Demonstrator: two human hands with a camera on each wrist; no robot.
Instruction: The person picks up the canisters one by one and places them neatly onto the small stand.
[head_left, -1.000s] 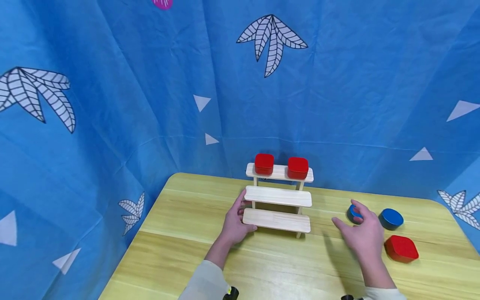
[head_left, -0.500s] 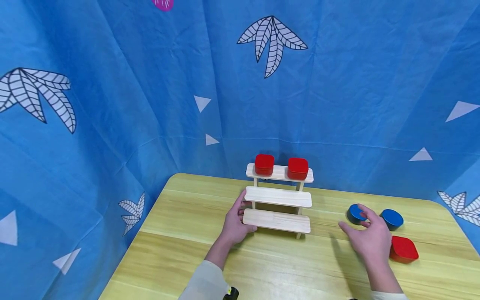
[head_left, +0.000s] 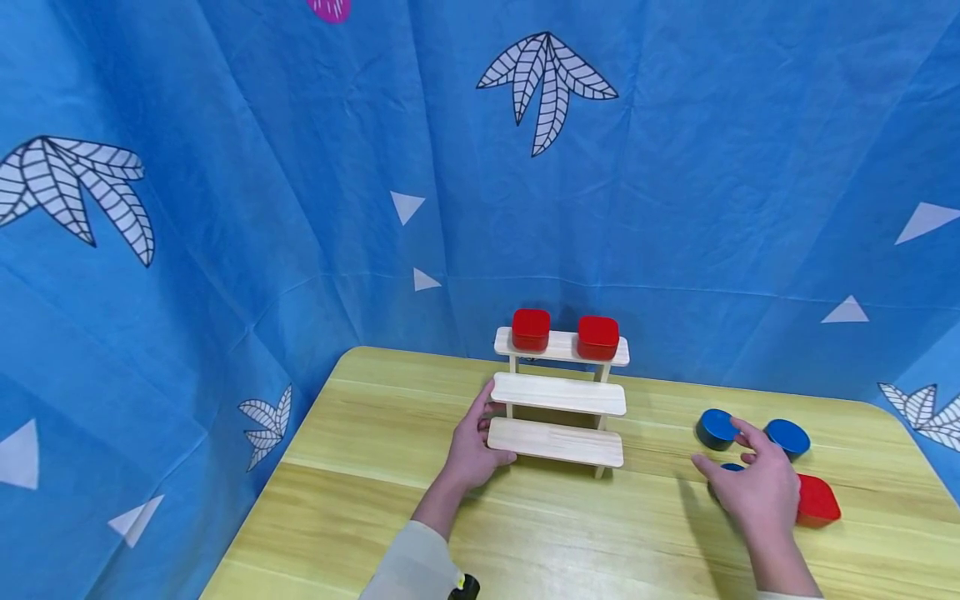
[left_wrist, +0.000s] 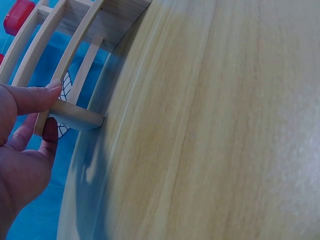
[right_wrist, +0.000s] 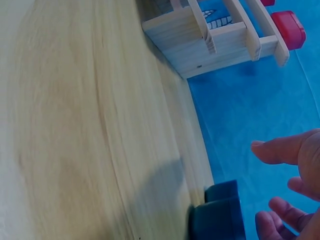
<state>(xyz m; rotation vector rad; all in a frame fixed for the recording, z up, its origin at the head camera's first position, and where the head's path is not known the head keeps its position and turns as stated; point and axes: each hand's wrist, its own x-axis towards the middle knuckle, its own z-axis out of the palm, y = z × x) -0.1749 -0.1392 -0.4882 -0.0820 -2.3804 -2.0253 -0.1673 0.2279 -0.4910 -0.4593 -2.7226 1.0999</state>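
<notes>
A three-tier wooden display shelf (head_left: 555, 442) stands on the table, with two red rounded-square boxes (head_left: 530, 330) on its top tier. At the lowest tier's left end, my left hand (head_left: 471, 454) pinches the board between thumb and fingers, which the left wrist view (left_wrist: 30, 145) shows closely. My right hand (head_left: 757, 492) hovers over the right side of the table, thumb and fingers spread and holding nothing. Beneath it a blue box (head_left: 732, 467) is mostly hidden. Just beyond the fingers sit two round blue boxes (head_left: 716, 429). A red box (head_left: 817, 502) lies to its right, partly covered.
The light wooden table (head_left: 352, 475) has rounded back corners. A blue printed cloth (head_left: 480, 208) hangs behind and to the left, close to the shelf's back. In the right wrist view, dark blue boxes (right_wrist: 217, 220) show below the right hand.
My right hand has moved right and a little toward me, uncovering the left round blue box and part of another blue one. The left hand keeps its place on the shelf.
</notes>
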